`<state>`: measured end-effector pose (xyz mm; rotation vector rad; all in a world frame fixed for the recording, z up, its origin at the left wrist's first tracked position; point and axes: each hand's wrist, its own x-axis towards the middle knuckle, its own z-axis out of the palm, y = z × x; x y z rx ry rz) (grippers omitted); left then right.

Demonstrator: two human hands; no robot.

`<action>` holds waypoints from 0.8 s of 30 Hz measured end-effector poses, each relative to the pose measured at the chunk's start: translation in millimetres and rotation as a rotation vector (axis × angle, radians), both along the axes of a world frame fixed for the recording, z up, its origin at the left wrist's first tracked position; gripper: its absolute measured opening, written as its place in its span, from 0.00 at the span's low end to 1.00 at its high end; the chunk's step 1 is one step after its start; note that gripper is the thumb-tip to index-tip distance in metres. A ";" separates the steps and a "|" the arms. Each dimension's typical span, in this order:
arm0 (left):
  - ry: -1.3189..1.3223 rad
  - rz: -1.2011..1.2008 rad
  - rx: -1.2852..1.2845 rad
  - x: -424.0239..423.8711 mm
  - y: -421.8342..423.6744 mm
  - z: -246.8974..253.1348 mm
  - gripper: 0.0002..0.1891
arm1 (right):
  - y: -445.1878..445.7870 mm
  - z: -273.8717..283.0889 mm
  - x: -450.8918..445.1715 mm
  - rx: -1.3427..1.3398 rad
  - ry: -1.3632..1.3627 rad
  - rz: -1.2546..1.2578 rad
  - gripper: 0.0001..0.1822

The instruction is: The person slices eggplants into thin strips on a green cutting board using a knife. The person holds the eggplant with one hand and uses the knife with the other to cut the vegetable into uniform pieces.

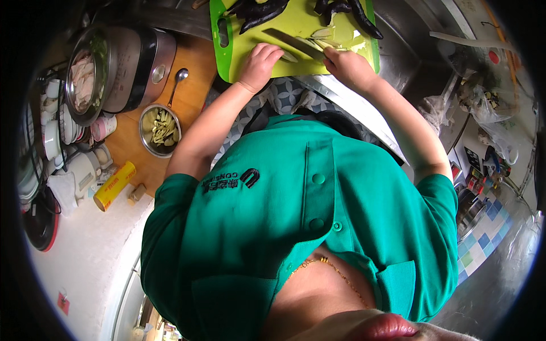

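Observation:
A yellow-green cutting board (239,47) with a bright green edge lies before me. My right hand (350,70) grips the handle of a kitchen knife (294,43), its dark blade slanting across the board towards the upper left. With fingers bent, my left hand (261,66) holds a pale eggplant piece (290,56) against the board, just below the blade. Cut eggplant strips (322,41) lie beside the blade, partly hidden by it. Dark purple eggplants lie along the far side, one group (262,15) at left and a long eggplant (364,21) at right.
On the wooden counter (194,55) at left stand a metal bowl (146,138) of sliced pale-green pieces, a spoon (181,76) and a rice cooker (147,64). A bowl of raw meat (83,81) rests on the cooker. A metal sink (405,25) lies at right.

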<state>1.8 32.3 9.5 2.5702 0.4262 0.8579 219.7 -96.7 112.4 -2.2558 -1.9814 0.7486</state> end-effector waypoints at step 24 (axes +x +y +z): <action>0.026 0.034 -0.021 1.5 0.3 -3.0 0.11 | 23.4 -8.0 -7.6 -0.008 0.102 -0.005 0.12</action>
